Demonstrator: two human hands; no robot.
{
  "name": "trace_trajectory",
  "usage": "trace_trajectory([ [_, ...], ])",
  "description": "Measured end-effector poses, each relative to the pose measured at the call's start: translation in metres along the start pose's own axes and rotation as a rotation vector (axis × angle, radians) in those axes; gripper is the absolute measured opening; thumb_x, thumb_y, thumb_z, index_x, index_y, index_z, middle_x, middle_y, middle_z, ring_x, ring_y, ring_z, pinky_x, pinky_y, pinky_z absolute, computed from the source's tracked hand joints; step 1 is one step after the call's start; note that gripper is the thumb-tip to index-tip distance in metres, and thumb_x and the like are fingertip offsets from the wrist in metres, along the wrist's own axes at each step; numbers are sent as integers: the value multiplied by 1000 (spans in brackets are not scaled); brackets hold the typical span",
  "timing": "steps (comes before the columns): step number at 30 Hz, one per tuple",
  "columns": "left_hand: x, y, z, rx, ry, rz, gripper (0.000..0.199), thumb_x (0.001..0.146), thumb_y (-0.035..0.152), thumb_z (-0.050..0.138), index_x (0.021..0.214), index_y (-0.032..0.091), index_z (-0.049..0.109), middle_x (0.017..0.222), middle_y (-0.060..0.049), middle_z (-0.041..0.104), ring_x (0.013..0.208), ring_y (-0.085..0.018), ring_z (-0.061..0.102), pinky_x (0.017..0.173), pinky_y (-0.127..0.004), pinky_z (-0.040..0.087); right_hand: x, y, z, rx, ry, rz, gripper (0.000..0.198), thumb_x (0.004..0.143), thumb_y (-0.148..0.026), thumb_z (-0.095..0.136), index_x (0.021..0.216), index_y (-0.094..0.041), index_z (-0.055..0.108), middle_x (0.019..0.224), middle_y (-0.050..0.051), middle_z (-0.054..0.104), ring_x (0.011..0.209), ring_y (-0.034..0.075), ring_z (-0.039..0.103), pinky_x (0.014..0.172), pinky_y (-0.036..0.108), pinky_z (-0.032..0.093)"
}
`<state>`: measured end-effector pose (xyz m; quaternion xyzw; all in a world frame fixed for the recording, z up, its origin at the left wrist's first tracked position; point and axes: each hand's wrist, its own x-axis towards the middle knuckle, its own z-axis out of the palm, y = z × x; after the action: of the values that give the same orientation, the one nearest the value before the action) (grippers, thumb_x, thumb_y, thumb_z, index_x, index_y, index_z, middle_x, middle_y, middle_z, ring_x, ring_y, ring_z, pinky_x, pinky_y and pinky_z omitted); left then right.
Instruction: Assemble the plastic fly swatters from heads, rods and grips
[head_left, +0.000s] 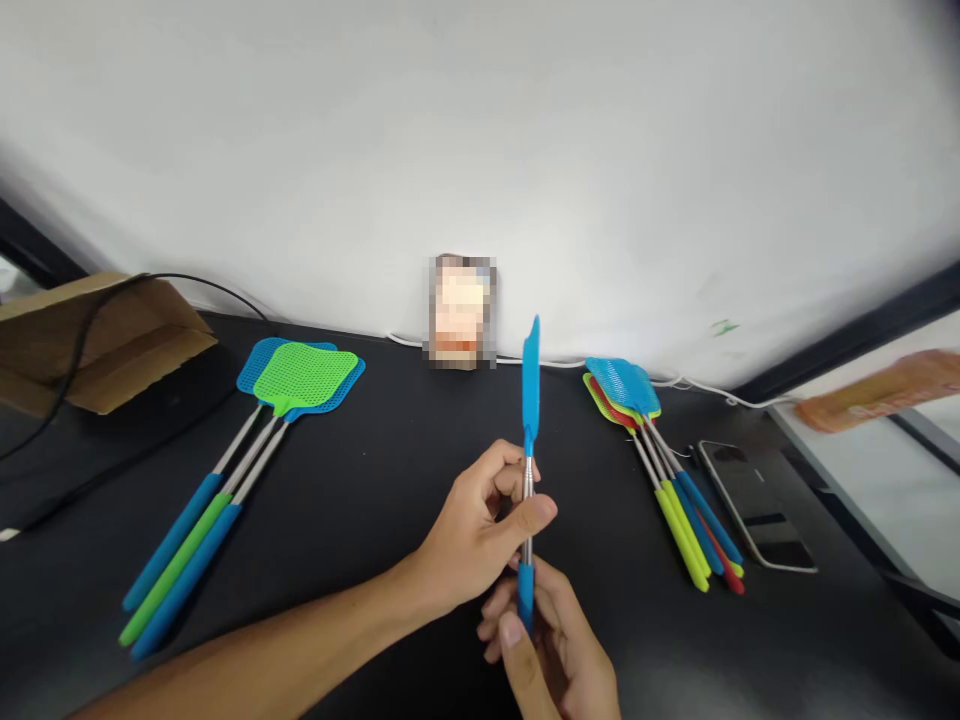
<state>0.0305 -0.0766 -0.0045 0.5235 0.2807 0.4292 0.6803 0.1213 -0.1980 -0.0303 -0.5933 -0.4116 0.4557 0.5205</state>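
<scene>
A blue fly swatter [531, 390] with a metal shaft stands upright in front of me, its head turned edge-on. My left hand [487, 520] is closed round the metal shaft below the head. Lower down, my right hand [555, 640] grips the blue handle between thumb and fingers. On the left lies a group of swatters, a green swatter [304, 375] on top of blue ones, handles toward me. A second pile on the right has a blue swatter [621, 385] uppermost, with yellow-green and red ones under it.
A smartphone [757, 505] lies beside the right pile. A blurred-out upright object [460, 312] stands against the white wall, with a white cable along the wall's foot. At left are a brown cardboard piece [112, 340] and a black cable [82, 340]. An orange wrapper [877, 390] is at far right.
</scene>
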Motion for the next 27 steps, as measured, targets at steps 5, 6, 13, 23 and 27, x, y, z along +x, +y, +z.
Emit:
trace_trajectory([
  [5,-2,-4,4,115,-163,53,39,101,55,53,101,17,59,77,1,58,64,-11,55,62,-24,45,15,-14,-62,-359,157,-59,46,91,-58,65,118,-22,73,72,5,71,57,21,64,51,30,50],
  [6,-2,-4,4,179,-166,61,42,104,54,46,100,16,61,79,-1,60,67,-11,56,65,-24,44,22,-20,-80,-478,231,-122,48,87,-60,69,115,-22,74,85,9,76,68,25,70,58,33,55],
  [13,-3,1,3,382,-193,52,44,110,45,33,99,16,65,81,-1,62,70,-13,57,69,-26,44,87,-54,-159,-1315,525,-475,50,97,-51,43,115,-15,72,102,16,75,91,37,70,74,45,50],
  [23,-9,11,5,641,-306,210,26,105,25,43,96,17,66,88,-4,69,79,-15,63,75,-25,47,127,-28,-163,-1660,448,-545,31,96,-35,51,103,-15,73,94,14,67,91,33,59,72,42,46],
  [27,-11,11,7,706,-341,261,21,102,21,47,96,18,66,88,-4,70,78,-16,64,73,-25,48,125,-31,-148,-1643,508,-639,34,96,-34,52,113,-11,71,102,18,66,94,35,58,78,45,46],
])
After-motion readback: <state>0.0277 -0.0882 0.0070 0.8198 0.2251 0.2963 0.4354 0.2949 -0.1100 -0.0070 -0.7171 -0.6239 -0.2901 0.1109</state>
